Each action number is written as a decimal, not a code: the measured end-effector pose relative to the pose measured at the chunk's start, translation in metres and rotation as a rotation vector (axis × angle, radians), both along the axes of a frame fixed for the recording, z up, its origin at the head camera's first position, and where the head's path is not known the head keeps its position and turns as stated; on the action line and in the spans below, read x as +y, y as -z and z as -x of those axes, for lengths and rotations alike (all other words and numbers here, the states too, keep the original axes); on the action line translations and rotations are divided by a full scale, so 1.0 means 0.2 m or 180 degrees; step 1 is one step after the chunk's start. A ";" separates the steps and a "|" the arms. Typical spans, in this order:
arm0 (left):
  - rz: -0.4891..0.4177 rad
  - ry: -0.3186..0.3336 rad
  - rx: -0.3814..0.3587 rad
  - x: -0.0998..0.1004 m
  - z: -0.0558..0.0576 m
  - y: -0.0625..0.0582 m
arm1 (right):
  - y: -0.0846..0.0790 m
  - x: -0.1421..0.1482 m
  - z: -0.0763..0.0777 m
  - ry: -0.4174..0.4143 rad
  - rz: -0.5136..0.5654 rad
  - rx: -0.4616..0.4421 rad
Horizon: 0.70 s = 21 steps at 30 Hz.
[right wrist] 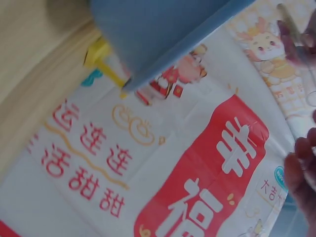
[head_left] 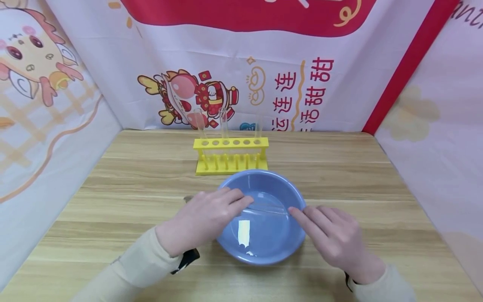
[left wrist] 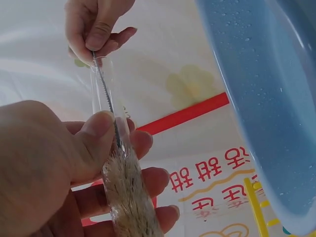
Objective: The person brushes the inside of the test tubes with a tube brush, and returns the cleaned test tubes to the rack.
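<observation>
A person's two hands work above a blue basin [head_left: 260,259] on a wooden desk [head_left: 339,167]. Between them is a clear tube [head_left: 269,208] with a brush [left wrist: 131,195] inside it. The left hand [head_left: 209,214] curls its fingers and thumb round the bristle-filled part of the tube. The right hand [head_left: 336,237] pinches the brush's thin twisted wire at the tube's mouth.

Seen from the head, the tube's long axis runs roughly left to right across the basin, dipping slightly toward the lower right. Its mouth points to the right hand, and the wire comes out there along the same line. The far end lies toward the left, where a small dark piece shows beyond the left hand; whether it is tube or bristle cannot be told.

The tube looks like thin glass: probably light, stiff and easily cracked. Drops dot the basin's wall, so it may be wet and slippery too. Its middle seems the safest place for a gentle, wrapping hold, away from the rim. The wire looks springy, the bristles soft; the brush is best held by the wire's bare end.

Behind the basin stands a yellow rack [head_left: 231,144] with more clear tubes upright in it.
</observation>
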State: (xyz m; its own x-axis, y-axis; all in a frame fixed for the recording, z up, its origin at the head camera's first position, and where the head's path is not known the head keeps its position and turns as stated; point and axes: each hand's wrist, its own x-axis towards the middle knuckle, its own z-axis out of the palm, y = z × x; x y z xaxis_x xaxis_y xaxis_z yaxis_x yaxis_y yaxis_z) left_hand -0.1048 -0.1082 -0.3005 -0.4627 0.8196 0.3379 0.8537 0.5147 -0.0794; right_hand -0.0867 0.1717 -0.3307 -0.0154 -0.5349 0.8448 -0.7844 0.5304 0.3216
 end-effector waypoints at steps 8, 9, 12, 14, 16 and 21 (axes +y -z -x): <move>0.0036 -0.0126 -0.0562 -0.03 0.00 -0.01 | -0.03 0.03 0.03 0.0168 -0.0397 0.0877; 0.0046 -0.0157 -0.0644 -0.03 0.00 -0.01 | -0.02 0.04 0.04 0.0199 -0.0445 0.0870; 0.0042 -0.0199 -0.0843 -0.05 0.00 0.00 | 0.00 0.05 0.05 0.0221 -0.0518 0.0890; 0.0052 -0.0229 -0.0986 -0.05 0.00 -0.01 | 0.01 0.06 0.06 0.0207 -0.0531 0.0942; 0.0045 -0.0210 -0.1068 -0.06 0.00 -0.01 | 0.01 0.06 0.08 0.0184 -0.0540 0.0991; 0.0078 -0.0190 -0.0951 -0.07 -0.01 -0.01 | 0.00 0.06 0.08 0.0190 -0.0608 0.0941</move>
